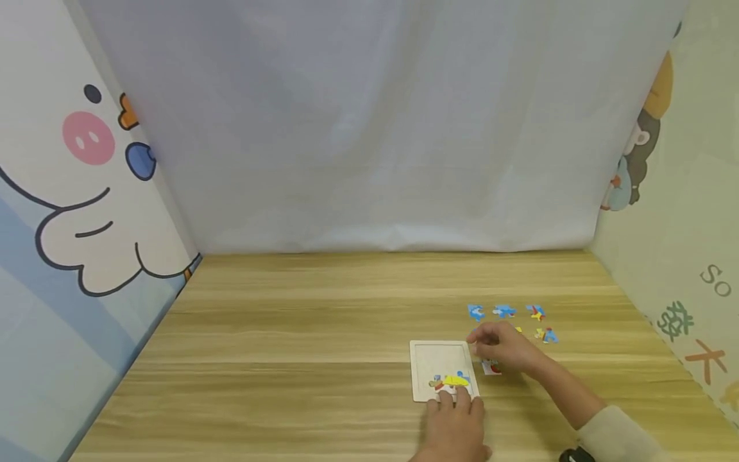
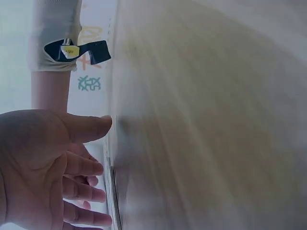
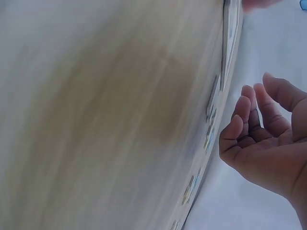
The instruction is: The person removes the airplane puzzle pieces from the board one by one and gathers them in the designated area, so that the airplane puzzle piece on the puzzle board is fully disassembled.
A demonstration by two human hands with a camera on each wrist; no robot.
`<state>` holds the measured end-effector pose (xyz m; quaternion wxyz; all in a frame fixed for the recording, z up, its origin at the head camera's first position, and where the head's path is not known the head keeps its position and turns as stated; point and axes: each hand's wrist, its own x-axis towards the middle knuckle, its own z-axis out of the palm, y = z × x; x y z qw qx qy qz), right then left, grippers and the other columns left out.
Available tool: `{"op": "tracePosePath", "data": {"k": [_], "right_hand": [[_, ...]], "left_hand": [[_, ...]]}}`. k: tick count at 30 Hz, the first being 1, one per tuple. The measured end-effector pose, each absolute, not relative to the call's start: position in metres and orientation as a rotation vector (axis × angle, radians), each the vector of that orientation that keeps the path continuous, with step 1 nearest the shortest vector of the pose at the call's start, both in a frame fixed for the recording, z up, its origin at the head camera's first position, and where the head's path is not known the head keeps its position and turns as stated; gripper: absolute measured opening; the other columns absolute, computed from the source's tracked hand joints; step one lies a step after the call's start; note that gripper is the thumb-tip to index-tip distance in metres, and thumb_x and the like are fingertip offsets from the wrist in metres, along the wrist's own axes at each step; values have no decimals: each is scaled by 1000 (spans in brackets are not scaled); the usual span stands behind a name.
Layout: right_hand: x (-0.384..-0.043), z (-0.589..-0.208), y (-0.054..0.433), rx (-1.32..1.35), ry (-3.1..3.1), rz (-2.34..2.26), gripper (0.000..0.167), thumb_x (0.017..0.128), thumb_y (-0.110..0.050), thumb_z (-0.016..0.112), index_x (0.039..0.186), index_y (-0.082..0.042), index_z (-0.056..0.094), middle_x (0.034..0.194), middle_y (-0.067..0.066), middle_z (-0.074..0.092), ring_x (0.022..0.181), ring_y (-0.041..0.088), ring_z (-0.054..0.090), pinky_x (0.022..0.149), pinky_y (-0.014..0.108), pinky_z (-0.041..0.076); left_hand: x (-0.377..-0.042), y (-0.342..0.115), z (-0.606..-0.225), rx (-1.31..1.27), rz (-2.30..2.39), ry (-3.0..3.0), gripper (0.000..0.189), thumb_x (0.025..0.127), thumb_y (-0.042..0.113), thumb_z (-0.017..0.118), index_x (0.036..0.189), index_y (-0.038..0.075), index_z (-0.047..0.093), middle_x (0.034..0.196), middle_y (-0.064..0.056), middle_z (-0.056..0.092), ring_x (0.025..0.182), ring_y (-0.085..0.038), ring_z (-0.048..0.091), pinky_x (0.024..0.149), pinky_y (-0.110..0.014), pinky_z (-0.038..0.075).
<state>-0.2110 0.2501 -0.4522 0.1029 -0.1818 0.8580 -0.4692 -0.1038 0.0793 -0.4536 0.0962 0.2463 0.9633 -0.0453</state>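
Observation:
A square wooden puzzle board [image 1: 435, 353] with a raised rim lies on the table, and a few joined coloured pieces [image 1: 456, 380] sit in its lower right part. Fingers of my left hand [image 1: 455, 425] rest at the board's near edge, over the bottom of those pieces; the left wrist view shows them extended, with the thumb apart. My right hand [image 1: 509, 348] hovers by the board's right edge, its fingers loosely bent. In the right wrist view, no piece shows between the thumb and fingers of that hand [image 3: 268, 124]. A red-and-white puzzle piece [image 1: 491, 367] lies beneath it.
Loose puzzle pieces lie right of the board: a blue one [image 1: 476, 312], another blue one [image 1: 505, 311], a blue, red and yellow one [image 1: 535, 312] and a blue-yellow one [image 1: 548, 335]. My right hand partly covers others. A pale curtain [image 1: 369, 141] hangs behind the wooden table [image 1: 260, 346].

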Motion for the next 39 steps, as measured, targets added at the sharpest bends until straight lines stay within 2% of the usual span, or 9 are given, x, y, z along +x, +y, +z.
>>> {"op": "tracePosePath", "data": {"k": [4,9,15,19,28,39], "right_hand": [[-211,-454,238,-559,2508,-1387,20,86,-8,65,100,6,63,81,5,58,71,15,53,58,26,46],[-212,-456,223,-642,2487,-1330,16,83,-6,66,96,3,64,81,2,59,70,14,52,59,24,44],[-215,-460,211,-752,2385,-1232,15,82,-1,66,97,2,64,80,1,60,72,13,55,67,25,47],[-219,-461,207,-829,2401,-1151,15,79,1,67,94,0,64,76,-2,57,71,10,53,66,25,46],[-222,-456,204,-861,2433,-1046,13,76,-1,71,88,-2,67,71,-6,55,67,8,49,61,25,44],[-220,-454,197,-965,2336,-1000,12,75,1,72,85,-5,69,73,-6,60,66,4,52,61,23,46]], "left_hand": [[-105,85,-457,691,-128,2847,73,73,65,63,133,27,45,134,5,38,113,-21,42,86,-39,41],[-105,89,-460,644,-123,2841,75,72,65,63,135,28,45,134,6,37,114,-23,40,84,-39,41],[-105,89,-462,683,-136,2821,76,75,64,61,138,24,43,139,3,35,118,-25,37,87,-30,43],[-104,89,-462,712,-178,2824,77,77,64,59,139,23,42,139,3,34,117,-24,37,90,-27,41],[-103,96,-464,542,-190,2799,73,76,66,57,139,33,41,143,10,33,119,-29,40,78,-43,47],[-100,95,-463,574,-166,2793,70,78,63,58,138,31,43,144,8,33,119,-34,40,75,-48,48]]}}
